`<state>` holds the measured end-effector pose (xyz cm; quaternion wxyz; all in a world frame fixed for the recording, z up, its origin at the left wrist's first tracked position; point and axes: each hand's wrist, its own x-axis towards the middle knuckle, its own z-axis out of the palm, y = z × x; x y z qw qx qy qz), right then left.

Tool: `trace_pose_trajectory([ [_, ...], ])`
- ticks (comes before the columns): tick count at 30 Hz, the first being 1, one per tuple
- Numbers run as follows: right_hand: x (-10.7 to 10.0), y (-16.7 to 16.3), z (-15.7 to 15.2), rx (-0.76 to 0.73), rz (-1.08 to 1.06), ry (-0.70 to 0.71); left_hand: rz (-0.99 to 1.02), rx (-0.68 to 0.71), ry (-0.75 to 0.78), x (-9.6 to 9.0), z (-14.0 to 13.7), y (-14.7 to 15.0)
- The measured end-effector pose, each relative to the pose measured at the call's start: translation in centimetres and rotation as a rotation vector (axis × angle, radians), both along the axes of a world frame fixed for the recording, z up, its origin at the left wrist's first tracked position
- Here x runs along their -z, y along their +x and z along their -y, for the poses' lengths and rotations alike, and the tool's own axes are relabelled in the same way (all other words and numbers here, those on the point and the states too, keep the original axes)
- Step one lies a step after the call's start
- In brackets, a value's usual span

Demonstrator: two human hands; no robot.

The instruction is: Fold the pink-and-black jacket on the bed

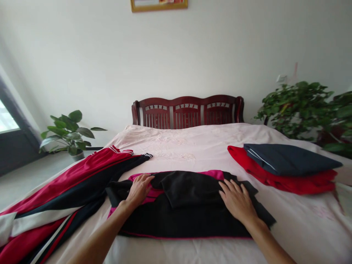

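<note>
A black jacket with magenta panels and edging (192,220) lies partly folded across the bed in front of me, one sleeve laid over its body. My left hand (140,189) rests on its left part, palm down, fingers stretched out over the black and magenta cloth. On the right part lies my right hand (235,198), flat with the fingers spread. Neither hand grips the cloth. Left of the jacket is a red, navy and white tracksuit top (71,187), spread out lengthwise and close to my left forearm.
A folded navy garment (288,159) sits on a folded red garment (299,183) at the right of the bed. Pale pink bedding (176,146) covers the bed up to a dark red wooden headboard (187,112). Potted plants (70,132) stand on both sides.
</note>
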<state>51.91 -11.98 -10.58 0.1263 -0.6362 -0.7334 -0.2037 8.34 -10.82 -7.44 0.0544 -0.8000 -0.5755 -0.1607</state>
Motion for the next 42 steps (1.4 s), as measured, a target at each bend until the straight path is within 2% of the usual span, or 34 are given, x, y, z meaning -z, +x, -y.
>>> trace_pose_trajectory([
  [4, 0.0, 0.0, 0.0, -0.005, -0.009, 0.011, -0.057, 0.157, -0.102, -0.9, -1.5, 0.0],
  [9, -0.2, 0.2, 0.1, 0.006, -0.028, -0.013, -0.127, 0.204, -0.161, -2.1, -1.0, 0.1],
  [13, -0.5, 0.8, -0.2, 0.001, -0.135, -0.044, -0.147, 0.154, -0.136, -2.7, 0.9, 0.7],
  [18, -0.5, 0.9, -0.4, 0.007, -0.149, -0.039, -0.124, 0.086, -0.212, -1.9, 2.9, 0.7],
  [22, -0.5, 0.5, -0.2, 0.004, -0.097, -0.02, -0.08, -0.01, -0.256, -3.0, 1.9, 1.0],
  [26, -0.7, 0.2, 0.0, 0.005, -0.071, -0.017, -0.006, -0.046, -0.201, -4.7, 0.5, 3.7],
  [28, -0.7, 0.2, 0.0, 0.001, -0.071, -0.021, 0.031, 0.005, -0.186, -4.5, 0.6, 5.7],
  [31, -0.8, 0.4, -0.1, 0.006, -0.091, -0.039, 0.036, 0.054, -0.215, -2.6, 1.6, 8.2],
  [34, -0.8, 0.6, -0.1, 0.007, -0.132, -0.065, -0.017, 0.034, -0.234, -0.4, 2.9, 9.1],
  [36, -0.8, 0.7, -0.1, 0.001, -0.154, -0.07, -0.054, 0.021, -0.219, 0.2, 3.5, 9.0],
  [38, -0.6, 0.7, -0.2, -0.011, -0.179, -0.063, -0.088, 0.011, -0.212, 0.1, 3.7, 8.8],
  [42, -0.2, 1.3, -1.1, -0.012, -0.338, -0.048, -0.132, -0.031, -0.207, -1.6, 3.4, 9.9],
])
